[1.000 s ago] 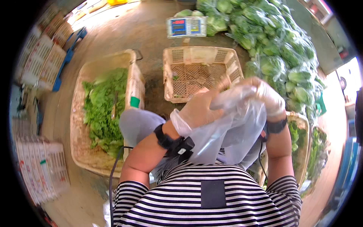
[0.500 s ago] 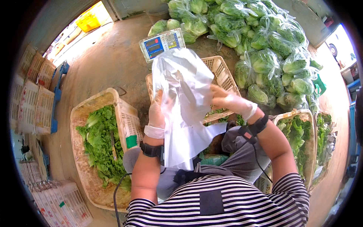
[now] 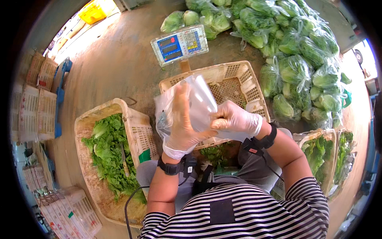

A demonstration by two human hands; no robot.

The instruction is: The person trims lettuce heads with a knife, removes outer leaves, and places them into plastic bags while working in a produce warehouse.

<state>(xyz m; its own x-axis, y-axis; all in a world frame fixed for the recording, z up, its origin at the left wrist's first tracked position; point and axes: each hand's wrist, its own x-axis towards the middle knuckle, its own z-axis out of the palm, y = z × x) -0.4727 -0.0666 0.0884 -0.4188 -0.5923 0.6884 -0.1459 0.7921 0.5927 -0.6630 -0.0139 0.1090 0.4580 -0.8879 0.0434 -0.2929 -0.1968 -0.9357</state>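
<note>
A clear plastic bag (image 3: 201,95) hangs between my hands over the near side of an empty beige crate (image 3: 254,75). My left hand (image 3: 181,125), in a thin see-through glove, is open: its fingers stretch upward against the bag's film and the thumb sticks out to the right. Whether those fingers are inside the bag or behind it I cannot tell. My right hand (image 3: 235,119), gloved too, is closed in a pinch on the bag's right edge. Loose green leaves (image 3: 217,153) lie below the hands, between my knees.
A scale display (image 3: 179,44) stands beyond the crate. At left is a crate (image 3: 79,139) of lettuce leaves (image 3: 107,155) with a knife (image 3: 125,161) on top. Bagged lettuces (image 3: 294,71) are heaped at far right. Another leaf-filled crate (image 3: 330,159) sits by my right arm.
The bag, earlier hanging long and loose in front of me, is now drawn up around my left hand. My right hand has gone from blurred, loose fingers to a pinch.
</note>
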